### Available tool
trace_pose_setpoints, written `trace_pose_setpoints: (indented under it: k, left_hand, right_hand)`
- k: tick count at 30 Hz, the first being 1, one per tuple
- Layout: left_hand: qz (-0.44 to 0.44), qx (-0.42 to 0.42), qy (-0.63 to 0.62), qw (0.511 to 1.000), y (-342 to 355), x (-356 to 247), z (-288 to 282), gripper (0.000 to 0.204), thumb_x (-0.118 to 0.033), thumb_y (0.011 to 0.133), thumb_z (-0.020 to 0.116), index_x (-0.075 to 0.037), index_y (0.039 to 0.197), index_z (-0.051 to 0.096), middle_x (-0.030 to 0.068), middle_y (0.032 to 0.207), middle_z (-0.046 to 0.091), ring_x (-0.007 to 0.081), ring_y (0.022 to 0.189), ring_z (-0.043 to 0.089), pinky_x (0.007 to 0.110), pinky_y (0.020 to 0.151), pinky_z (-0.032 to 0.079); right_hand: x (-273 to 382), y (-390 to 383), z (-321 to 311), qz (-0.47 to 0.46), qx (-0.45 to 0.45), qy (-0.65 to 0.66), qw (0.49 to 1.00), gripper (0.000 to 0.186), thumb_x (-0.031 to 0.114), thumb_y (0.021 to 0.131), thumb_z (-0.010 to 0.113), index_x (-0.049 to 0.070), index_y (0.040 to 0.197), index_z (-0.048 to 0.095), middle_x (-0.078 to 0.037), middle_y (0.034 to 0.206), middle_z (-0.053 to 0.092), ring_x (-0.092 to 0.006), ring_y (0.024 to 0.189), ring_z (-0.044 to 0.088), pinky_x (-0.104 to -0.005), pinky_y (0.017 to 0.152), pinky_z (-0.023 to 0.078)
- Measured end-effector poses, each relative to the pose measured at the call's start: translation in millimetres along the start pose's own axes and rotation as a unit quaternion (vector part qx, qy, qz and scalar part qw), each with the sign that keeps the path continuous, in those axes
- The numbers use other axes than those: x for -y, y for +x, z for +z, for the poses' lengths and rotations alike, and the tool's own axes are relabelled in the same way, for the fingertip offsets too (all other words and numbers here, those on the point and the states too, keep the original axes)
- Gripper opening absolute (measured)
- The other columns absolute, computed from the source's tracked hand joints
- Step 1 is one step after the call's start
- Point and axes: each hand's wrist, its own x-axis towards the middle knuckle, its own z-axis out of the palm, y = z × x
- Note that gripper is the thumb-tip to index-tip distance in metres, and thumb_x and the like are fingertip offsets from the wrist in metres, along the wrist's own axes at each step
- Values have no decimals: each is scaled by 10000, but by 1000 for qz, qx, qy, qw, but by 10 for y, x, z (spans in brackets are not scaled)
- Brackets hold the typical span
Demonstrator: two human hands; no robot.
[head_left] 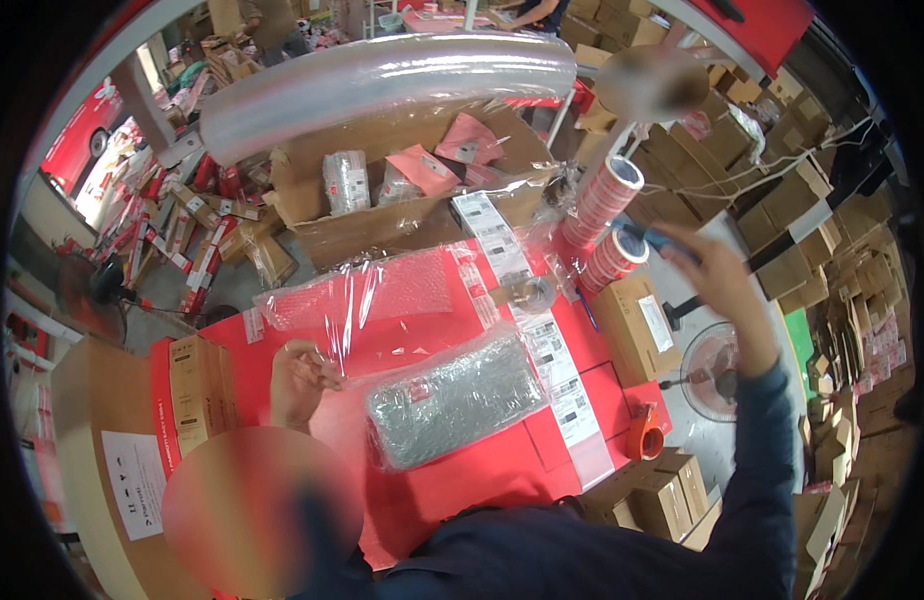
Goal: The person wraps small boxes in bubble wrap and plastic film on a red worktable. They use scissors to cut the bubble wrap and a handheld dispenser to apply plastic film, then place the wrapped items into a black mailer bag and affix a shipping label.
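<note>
A flat grey package [452, 405] in clear plastic wrap lies on the red table [442, 505]. Just beyond its left end is my left hand [298, 382], its fingers curled together at the edge of thin clear film [344, 345]. My right hand [720, 272] is raised at the right, past the tape rolls, with its fingers closed round a slim blue tool [654, 238]; its exact kind is not clear. A strip of printed white labels [557, 375] runs along the package's right end. Pink bubble wrap [407, 288] lies beyond the package.
A large roll of clear film [392, 85] spans the far side above an open carton [382, 228] holding wrapped items. Stacked tape rolls [607, 195], a small brown box [634, 328] and an orange tape dispenser [644, 436] line the right. A fan [710, 372] stands beyond the table.
</note>
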Motion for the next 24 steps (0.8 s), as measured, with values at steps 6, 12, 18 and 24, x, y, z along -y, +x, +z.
trace_pose_setpoints:
  k: [6, 12, 18, 24]
  left_hand:
    - [-341, 153, 148, 916, 1273, -204, 163, 836, -710, 1050, 387, -31, 1514, 540, 274, 1205, 686, 320, 1112, 697, 441, 985, 589]
    - [-465, 220, -118, 849, 1402, 591, 1202, 662, -464, 1094, 530, -133, 1648, 383, 97, 1645, 459, 256, 1455, 497, 389, 1262, 344]
    - [-524, 165, -530, 646, 81, 922, 1623, 845, -626, 1074, 415, -132, 1708, 155, 108, 1758, 224, 270, 1639, 124, 440, 1313, 146]
    - [-259, -366, -730, -515, -871, 1567, 1833, 901, -674, 1048, 419, -72, 1684, 210, 165, 1744, 224, 335, 1636, 144, 538, 1313, 128]
  right_hand:
    - [-265, -1405, 2502, 312, 114, 112, 936, 467, 281, 1031, 586, -10, 1396, 562, -268, 1245, 687, -472, 1116, 675, -540, 899, 537]
    - [834, -743, 2313, 228, 41, -35, 972, 533, 267, 1048, 579, -36, 1482, 519, -251, 1503, 556, -418, 1381, 545, -474, 1172, 424]
    - [2285, 786, 1174, -367, -28, 339, 866, 582, 461, 1036, 558, 126, 1512, 537, -134, 1608, 478, -384, 1509, 401, -588, 1228, 279]
    - [2820, 2712, 3254, -448, -99, -128, 879, 566, 514, 1013, 543, 171, 1462, 587, -81, 1519, 574, -323, 1466, 452, -576, 1210, 311]
